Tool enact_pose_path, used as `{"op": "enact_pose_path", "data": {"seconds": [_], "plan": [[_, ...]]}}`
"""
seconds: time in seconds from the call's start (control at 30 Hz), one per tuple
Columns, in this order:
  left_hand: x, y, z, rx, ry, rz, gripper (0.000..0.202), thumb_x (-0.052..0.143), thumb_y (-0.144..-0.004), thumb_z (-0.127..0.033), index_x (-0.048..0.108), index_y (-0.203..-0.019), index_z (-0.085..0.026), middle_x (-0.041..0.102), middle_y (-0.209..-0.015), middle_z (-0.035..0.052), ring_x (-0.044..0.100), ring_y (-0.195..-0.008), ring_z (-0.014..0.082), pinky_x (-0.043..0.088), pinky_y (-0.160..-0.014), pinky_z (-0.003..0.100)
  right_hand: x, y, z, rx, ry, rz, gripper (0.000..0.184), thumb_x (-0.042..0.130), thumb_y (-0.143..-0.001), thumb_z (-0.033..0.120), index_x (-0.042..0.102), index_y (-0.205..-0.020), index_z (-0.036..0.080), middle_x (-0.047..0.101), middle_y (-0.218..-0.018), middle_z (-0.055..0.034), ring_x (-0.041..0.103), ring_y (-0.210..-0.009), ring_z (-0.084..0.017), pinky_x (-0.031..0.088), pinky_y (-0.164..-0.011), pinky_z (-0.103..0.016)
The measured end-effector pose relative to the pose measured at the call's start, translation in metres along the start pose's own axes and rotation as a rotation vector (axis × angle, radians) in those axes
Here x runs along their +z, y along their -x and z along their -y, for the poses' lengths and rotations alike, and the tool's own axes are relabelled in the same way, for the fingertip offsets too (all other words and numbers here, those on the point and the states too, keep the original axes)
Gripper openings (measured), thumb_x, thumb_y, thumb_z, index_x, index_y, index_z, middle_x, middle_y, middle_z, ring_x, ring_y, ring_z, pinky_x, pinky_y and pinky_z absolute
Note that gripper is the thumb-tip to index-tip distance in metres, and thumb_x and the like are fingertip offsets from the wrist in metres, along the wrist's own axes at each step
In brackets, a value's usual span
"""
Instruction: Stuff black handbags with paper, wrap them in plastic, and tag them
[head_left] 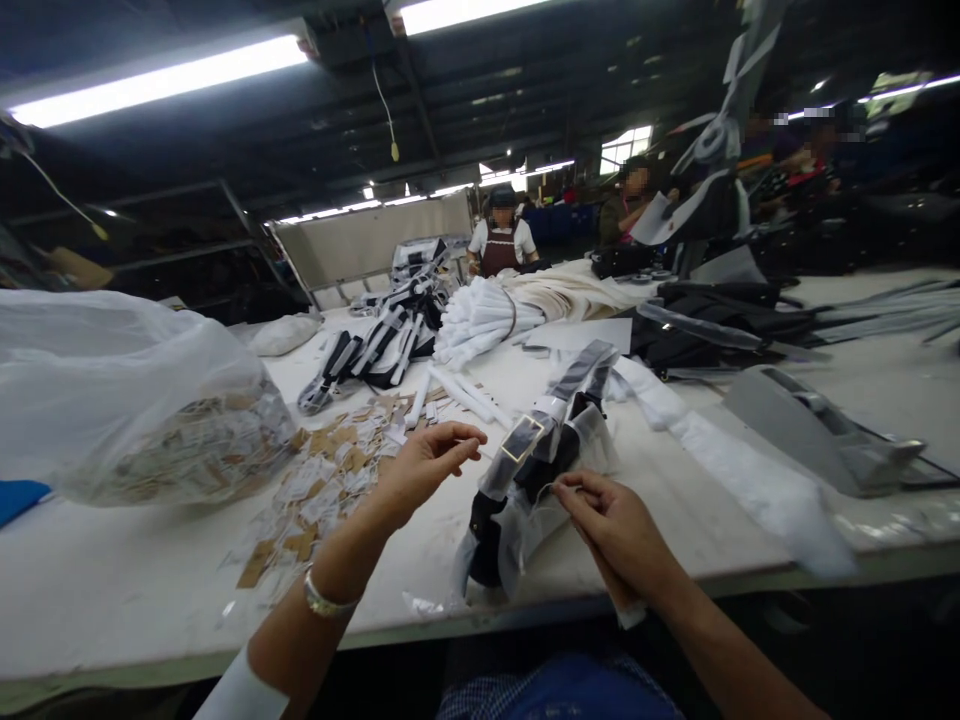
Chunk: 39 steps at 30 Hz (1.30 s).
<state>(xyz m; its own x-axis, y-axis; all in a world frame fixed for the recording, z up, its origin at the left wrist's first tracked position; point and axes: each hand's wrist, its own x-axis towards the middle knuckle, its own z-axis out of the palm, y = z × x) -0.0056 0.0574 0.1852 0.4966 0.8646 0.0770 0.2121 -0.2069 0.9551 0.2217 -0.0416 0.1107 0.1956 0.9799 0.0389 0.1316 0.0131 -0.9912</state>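
A black strap wrapped in clear plastic [534,452], with a gold buckle, lies across the white table [135,590] in front of me. My right hand [616,530] is closed in a pinch on the plastic wrap near the strap's middle. My left hand [424,466] hovers just left of the strap, thumb and fingers pinched together on something too small to name. A bracelet sits on my left wrist. Small tags and packets [322,482] lie scattered under and beside my left hand.
A clear plastic bag of tags [127,400] stands at the left. More wrapped straps [375,350], a bundle of white rolls [487,315], black goods [712,320] and a grey tape dispenser [817,430] lie farther back. Other people work at the table's far end.
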Motion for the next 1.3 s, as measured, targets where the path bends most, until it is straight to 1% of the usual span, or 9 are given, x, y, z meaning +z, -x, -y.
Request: {"op": "enact_pose_path", "data": {"seconds": [0.1, 0.2, 0.4, 0.57, 0.7, 0.87, 1.03, 1.17, 1.3], "plan": [[0.001, -0.013, 0.017, -0.049, -0.004, 0.191, 0.026, 0.073, -0.08, -0.035, 0.076, -0.096, -0.016, 0.073, -0.087, 0.0059, 0.061, -0.077, 0.0163, 0.042, -0.064, 0.024, 0.016, -0.006, 0.005, -0.07, 0.027, 0.013, 0.032, 0.068, -0.084, 0.048, 0.073, -0.09, 0.018, 0.07, -0.074, -0.0029, 0.062, -0.068, -0.018, 0.046, -0.062, -0.026], [0.007, -0.023, 0.025, -0.069, 0.014, 0.328, 0.024, 0.08, -0.071, -0.029, 0.078, -0.09, -0.015, 0.073, -0.083, 0.0037, 0.058, -0.073, 0.0161, 0.043, -0.068, 0.026, 0.03, -0.01, 0.014, -0.109, 0.015, 0.035, 0.03, 0.066, -0.086, 0.047, 0.074, -0.093, 0.019, 0.074, -0.088, -0.0059, 0.068, -0.08, -0.022, 0.05, -0.073, -0.03], [0.013, -0.029, 0.031, -0.118, 0.137, 0.387, 0.025, 0.085, -0.064, -0.032, 0.077, -0.077, -0.013, 0.069, -0.077, 0.003, 0.058, -0.076, 0.0173, 0.044, -0.074, 0.027, 0.037, -0.015, 0.018, -0.15, 0.028, -0.003, 0.03, 0.066, -0.087, 0.045, 0.074, -0.099, 0.019, 0.073, -0.084, -0.0041, 0.067, -0.08, -0.022, 0.05, -0.075, -0.03], [-0.007, -0.009, 0.039, -0.182, 0.345, 0.319, 0.028, 0.072, -0.083, -0.041, 0.072, -0.087, -0.014, 0.068, -0.09, 0.0056, 0.061, -0.086, 0.0163, 0.048, -0.085, 0.03, 0.028, -0.006, 0.009, -0.039, -0.075, 0.13, 0.037, 0.071, -0.083, 0.045, 0.066, -0.111, 0.02, 0.06, -0.066, 0.003, 0.057, -0.061, -0.014, 0.045, -0.058, -0.024], [-0.018, 0.016, 0.045, -0.193, 0.502, 0.22, 0.025, 0.068, -0.088, -0.039, 0.067, -0.085, -0.015, 0.067, -0.099, 0.0081, 0.063, -0.1, 0.0189, 0.048, -0.095, 0.035, 0.023, 0.009, 0.007, 0.073, -0.265, 0.332, 0.045, 0.077, -0.081, 0.038, 0.059, -0.119, 0.023, 0.066, -0.088, -0.0009, 0.063, -0.079, -0.015, 0.051, -0.071, -0.025], [-0.007, 0.039, 0.049, -0.113, 0.728, 0.086, 0.025, 0.071, -0.086, -0.037, 0.063, -0.078, -0.015, 0.067, -0.089, 0.007, 0.066, -0.097, 0.0195, 0.047, -0.101, 0.038, 0.019, 0.023, 0.013, 0.19, -0.392, 0.398, 0.024, 0.076, -0.081, 0.039, 0.068, -0.094, 0.02, 0.068, -0.087, -0.0025, 0.064, -0.082, -0.016, 0.053, -0.074, -0.026], [0.008, 0.047, 0.041, -0.02, 0.848, -0.027, 0.018, 0.075, -0.083, -0.033, 0.069, -0.087, -0.017, 0.069, -0.09, 0.005, 0.066, -0.097, 0.0184, 0.046, -0.101, 0.036, 0.024, 0.029, 0.019, 0.267, -0.562, 0.383, 0.033, 0.081, -0.075, 0.038, 0.076, -0.103, 0.021, 0.072, -0.112, -0.0092, 0.066, -0.103, -0.025, 0.052, -0.094, -0.039], [0.015, 0.048, 0.037, -0.012, 0.677, -0.075, 0.019, 0.077, -0.081, -0.028, 0.075, -0.097, -0.018, 0.07, -0.087, 0.0045, 0.063, -0.081, 0.0137, 0.048, -0.085, 0.027, 0.036, 0.03, 0.019, 0.128, -0.48, 0.323, 0.036, 0.08, -0.076, 0.034, 0.074, -0.111, 0.026, 0.071, -0.117, -0.0078, 0.065, -0.107, -0.025, 0.054, -0.094, -0.04], [0.019, 0.049, 0.034, -0.006, 0.469, -0.056, 0.03, 0.071, -0.084, -0.03, 0.074, -0.112, -0.019, 0.067, -0.07, 0.0027, 0.052, -0.064, 0.0109, 0.037, -0.06, 0.022, 0.043, 0.024, 0.019, -0.234, -0.141, 0.092, 0.014, 0.073, -0.082, 0.03, 0.08, -0.094, 0.028, 0.07, -0.099, -0.0066, 0.066, -0.094, -0.023, 0.057, -0.084, -0.032]]}}
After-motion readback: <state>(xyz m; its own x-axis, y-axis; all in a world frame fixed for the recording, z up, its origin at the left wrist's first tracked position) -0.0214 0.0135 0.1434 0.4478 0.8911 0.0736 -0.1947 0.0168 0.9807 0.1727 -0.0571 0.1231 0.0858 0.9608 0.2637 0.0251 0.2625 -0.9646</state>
